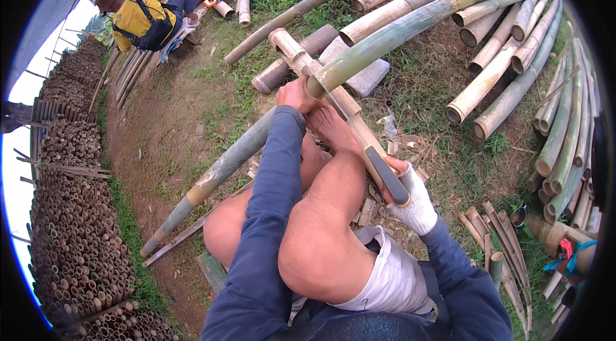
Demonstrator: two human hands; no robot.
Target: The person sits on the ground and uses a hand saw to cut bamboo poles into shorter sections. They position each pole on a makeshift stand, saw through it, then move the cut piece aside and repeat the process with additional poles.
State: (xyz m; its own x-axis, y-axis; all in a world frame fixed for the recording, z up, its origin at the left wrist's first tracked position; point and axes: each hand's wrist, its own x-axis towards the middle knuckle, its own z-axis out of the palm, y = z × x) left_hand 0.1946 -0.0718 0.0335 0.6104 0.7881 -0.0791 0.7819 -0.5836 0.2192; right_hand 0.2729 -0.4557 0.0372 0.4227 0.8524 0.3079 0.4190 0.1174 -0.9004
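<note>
My right hand (409, 196), in a white glove, is closed on the dark grey and yellow handle of a hand saw (387, 177). The saw's blade (343, 103) reaches away to the far left and lies against a long green bamboo pole (410, 26), beside an edge where the pole looks cut. My bare left hand (296, 94) grips the greyish lower length of bamboo (247, 142) right by the blade. Beneath, a split bamboo piece (292, 52) supports the pole. My bare foot (333, 126) presses close to the blade and my left hand.
Bamboo poles (484, 87) fan out at the far right. A pale stone block (366, 74) and a thick dark bamboo piece (269, 74) lie behind the saw. Stacked bamboo (74, 212) lines the left. A person in a yellow jacket (144, 17) sits at the far left.
</note>
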